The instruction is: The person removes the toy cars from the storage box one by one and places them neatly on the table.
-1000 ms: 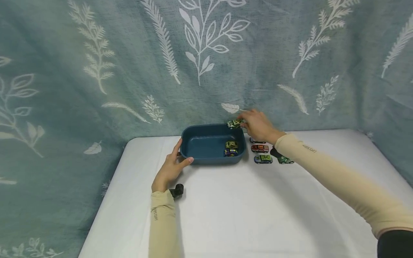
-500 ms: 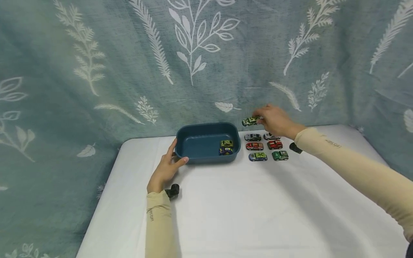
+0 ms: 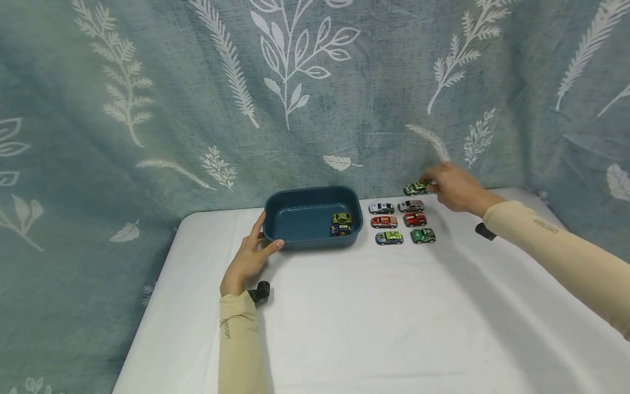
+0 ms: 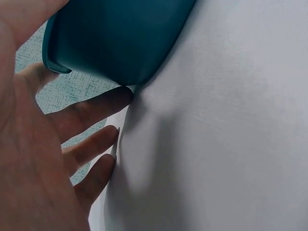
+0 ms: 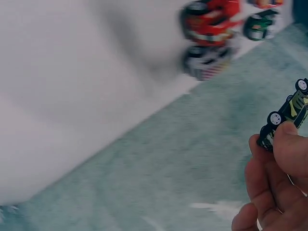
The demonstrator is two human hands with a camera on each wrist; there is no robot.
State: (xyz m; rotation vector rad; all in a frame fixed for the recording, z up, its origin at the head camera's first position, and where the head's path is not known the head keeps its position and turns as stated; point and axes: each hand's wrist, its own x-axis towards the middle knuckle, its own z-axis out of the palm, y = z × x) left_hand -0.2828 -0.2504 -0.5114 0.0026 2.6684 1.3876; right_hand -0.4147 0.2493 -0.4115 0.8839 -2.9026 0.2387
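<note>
My left hand (image 3: 248,260) grips the near left corner of a dark blue plastic bin (image 3: 315,244), thumb at the front and index finger along the left side. In the left wrist view, the lower fingers are spread beside the bin's wall (image 4: 110,43). Two toy cars, a yellow-green one (image 3: 342,218) and a dark blue one (image 3: 340,230), sit inside at the right end. My right hand (image 3: 455,186) pinches a green camouflage toy car (image 3: 416,188) by one end, held up beyond the table's back edge. In the right wrist view, thumb and fingers hold that car (image 5: 288,113).
Right of the bin stand several toy cars in two columns, including a white one (image 3: 381,208), a silver one (image 3: 410,206), a red one (image 3: 415,219) and a green one (image 3: 423,236). A patterned curtain (image 3: 295,137) hangs behind the white-covered table (image 3: 344,306).
My right hand has carried the camouflage car from the bin's back right corner rightward past the parked cars. The left hand stays on the bin; the head view has shifted slightly.
</note>
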